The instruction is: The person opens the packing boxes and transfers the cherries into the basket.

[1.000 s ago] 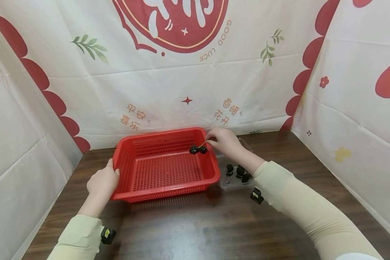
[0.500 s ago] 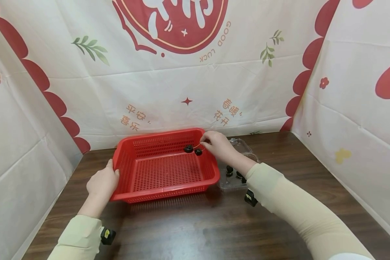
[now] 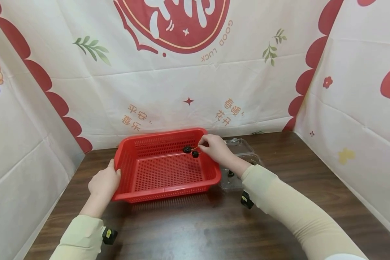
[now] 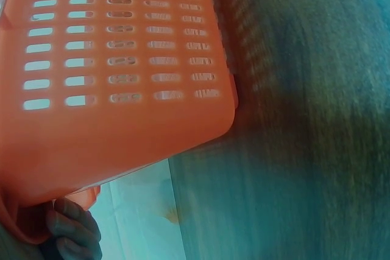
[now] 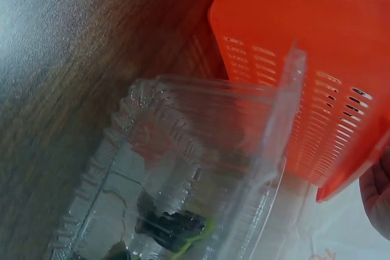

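A red plastic basket (image 3: pixel 169 189) with slotted walls stands on the table. My left hand (image 3: pixel 104 182) grips its left rim; the left wrist view shows fingers (image 4: pixel 76 229) curled at that rim. Over the basket's right end, my right hand (image 3: pixel 214 148) pinches the thin yellowish stems of a pair of small dark lumps (image 3: pixel 187 149), which hang above the basket floor. Just right of the basket lies an open clear plastic clamshell box (image 3: pixel 238 146), partly hidden under my right forearm. Inside it is a black, wrinkled lump with a yellow-green strand (image 5: pixel 173 226).
The brown wooden table (image 3: pixel 182 227) stretches in front of the basket. A white printed cloth (image 3: pixel 172 90) hangs close behind the basket and along both sides. In the right wrist view, the box's raised clear edge (image 5: pixel 283 108) stands against the basket's slotted wall.
My right hand has moved left and slightly down with the pair of dark lumps, further in over the basket. The left hand keeps its hold on the rim.
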Demonstrator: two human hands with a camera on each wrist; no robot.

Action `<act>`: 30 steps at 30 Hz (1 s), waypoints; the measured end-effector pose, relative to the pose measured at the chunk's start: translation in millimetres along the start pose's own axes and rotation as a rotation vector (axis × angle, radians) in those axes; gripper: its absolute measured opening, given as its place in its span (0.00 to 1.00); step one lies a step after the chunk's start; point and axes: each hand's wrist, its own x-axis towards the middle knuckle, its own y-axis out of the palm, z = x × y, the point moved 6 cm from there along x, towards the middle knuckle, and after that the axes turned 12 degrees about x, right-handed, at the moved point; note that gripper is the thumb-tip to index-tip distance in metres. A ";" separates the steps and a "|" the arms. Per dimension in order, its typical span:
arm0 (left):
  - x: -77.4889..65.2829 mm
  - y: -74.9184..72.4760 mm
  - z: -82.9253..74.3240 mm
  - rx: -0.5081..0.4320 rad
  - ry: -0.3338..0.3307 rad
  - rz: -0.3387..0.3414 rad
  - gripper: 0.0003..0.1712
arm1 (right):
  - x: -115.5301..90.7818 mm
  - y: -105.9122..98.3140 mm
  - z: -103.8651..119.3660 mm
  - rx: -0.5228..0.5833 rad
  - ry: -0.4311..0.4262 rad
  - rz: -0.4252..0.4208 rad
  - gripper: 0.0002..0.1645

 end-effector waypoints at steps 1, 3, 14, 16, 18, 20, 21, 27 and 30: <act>0.3 0.2 -0.2 0.000 0.000 -0.001 0.36 | 0.0 0.4 -0.2 0.007 0.001 -0.002 0.02; 0.7 0.4 -0.4 -0.001 0.000 -0.004 0.36 | -0.2 2.1 -1.2 0.021 0.009 -0.004 0.02; 0.4 3.8 -0.9 -0.044 0.015 -0.007 0.35 | -0.7 15.0 -9.1 0.024 0.037 -0.013 0.02; -0.1 3.9 -1.0 -0.056 0.017 -0.010 0.34 | -0.3 17.0 -9.5 0.014 0.036 -0.017 0.03; -1.0 4.0 -1.0 -0.072 0.019 -0.007 0.34 | -0.2 19.4 -9.6 -0.004 0.036 -0.013 0.04; -1.9 4.2 -0.7 -0.084 0.021 -0.004 0.34 | -0.1 21.9 -9.3 -0.035 0.028 -0.006 0.04; -2.1 4.5 -0.5 -0.087 0.022 -0.003 0.34 | -0.1 23.2 -9.3 -0.052 0.026 -0.002 0.05; -2.7 4.2 0.4 -0.086 0.025 -0.011 0.37 | 0.8 27.9 -6.3 -0.149 0.010 0.023 0.06; -2.8 3.5 1.0 -0.096 0.022 -0.016 0.36 | 2.7 29.3 -4.0 -0.200 -0.005 0.033 0.06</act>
